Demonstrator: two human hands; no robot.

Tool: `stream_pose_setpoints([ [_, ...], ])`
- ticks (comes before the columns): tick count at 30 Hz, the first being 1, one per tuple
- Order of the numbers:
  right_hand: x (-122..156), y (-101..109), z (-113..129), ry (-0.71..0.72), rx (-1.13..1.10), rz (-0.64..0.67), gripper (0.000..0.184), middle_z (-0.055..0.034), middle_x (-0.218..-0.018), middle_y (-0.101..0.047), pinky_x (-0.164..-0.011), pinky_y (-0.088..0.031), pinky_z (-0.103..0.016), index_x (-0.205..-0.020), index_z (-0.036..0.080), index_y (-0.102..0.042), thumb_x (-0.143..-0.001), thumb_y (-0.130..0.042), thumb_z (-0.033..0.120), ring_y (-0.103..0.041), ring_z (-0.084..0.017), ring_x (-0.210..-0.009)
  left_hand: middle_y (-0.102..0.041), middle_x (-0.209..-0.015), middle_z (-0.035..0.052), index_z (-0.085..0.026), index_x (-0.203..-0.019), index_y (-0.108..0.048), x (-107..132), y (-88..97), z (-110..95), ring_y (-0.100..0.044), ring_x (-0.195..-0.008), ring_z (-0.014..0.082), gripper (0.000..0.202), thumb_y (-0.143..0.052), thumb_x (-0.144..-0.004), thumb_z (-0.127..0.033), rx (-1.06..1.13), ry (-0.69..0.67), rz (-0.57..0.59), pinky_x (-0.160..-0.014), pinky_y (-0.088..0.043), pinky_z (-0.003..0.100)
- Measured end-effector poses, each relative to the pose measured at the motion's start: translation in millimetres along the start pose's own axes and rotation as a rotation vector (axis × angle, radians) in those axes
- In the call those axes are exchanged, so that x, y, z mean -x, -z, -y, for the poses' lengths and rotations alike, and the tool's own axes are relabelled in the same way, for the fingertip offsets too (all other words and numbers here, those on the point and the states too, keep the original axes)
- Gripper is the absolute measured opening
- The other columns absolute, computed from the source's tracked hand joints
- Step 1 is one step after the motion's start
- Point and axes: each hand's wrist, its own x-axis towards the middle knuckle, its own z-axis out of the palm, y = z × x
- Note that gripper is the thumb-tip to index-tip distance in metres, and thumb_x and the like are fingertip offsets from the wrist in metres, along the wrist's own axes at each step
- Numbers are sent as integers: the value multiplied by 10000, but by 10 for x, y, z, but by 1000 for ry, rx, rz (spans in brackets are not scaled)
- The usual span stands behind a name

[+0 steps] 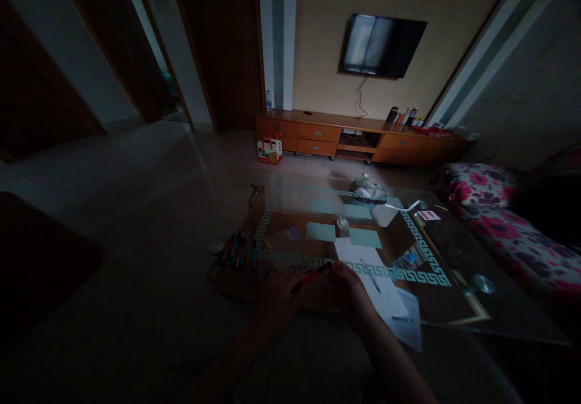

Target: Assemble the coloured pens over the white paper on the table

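My left hand (278, 292) is closed around the lower part of a slim red pen (312, 276) with a black end. My right hand (345, 284) has its fingers curled at the pen's black upper end and appears to pinch it; dim light hides the exact contact. Both hands are above the near edge of a glass coffee table (281, 216). To their left, several pens (235, 251) in black, red and blue lie side by side. White paper sheets (385, 298) lie to the right of my right hand, with a dark pen (376, 283) on them.
Farther back on the glass are a bowl with plastic wrapping (367, 187), a small clear cup (342, 224) and a bottle with a blue cap (406, 261). A flowered sofa (503, 228) stands on the right. Behind are a TV cabinet (318, 132) and a carton bag (269, 149).
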Motion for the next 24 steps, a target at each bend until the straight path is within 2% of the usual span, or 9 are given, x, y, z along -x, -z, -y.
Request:
stream_pose_setpoints([
  [7,26,-16,23,-20,-95,47,271,34,-765,-650,-600,-440,-257,-882,251,-585,-709,-776,335,-621,-152,-667,-713,-996,47,-244,-1079,-687,14,-13,0,-633,-892,206,238,-514,-956,-351,-35,-65,19,-812,-484,350],
  [13,43,-23,19,11,2,82,285,-3,-858,-674,-664,-469,-288,-956,263,-562,-743,-710,382,-632,-183,-731,-720,-1000,45,-263,-1139,-677,11,2,-19,-639,-885,206,275,-487,-971,-370,-71,-87,52,-805,-489,357],
  [20,65,-90,-49,-11,-72,145,274,20,-885,-676,-647,-474,-273,-957,290,-522,-774,-690,406,-637,-164,-720,-724,-1000,51,-270,-1182,-662,19,-21,23,-643,-885,208,287,-484,-973,-354,-98,-113,32,-799,-491,352],
  [24,89,-159,-82,-47,-145,166,269,30,-892,-686,-622,-473,-256,-951,294,-516,-789,-705,396,-643,-154,-711,-723,-985,57,-237,-1131,-678,31,-50,50,-642,-868,197,253,-511,-962,-323,-97,-137,-24,-787,-498,340],
])
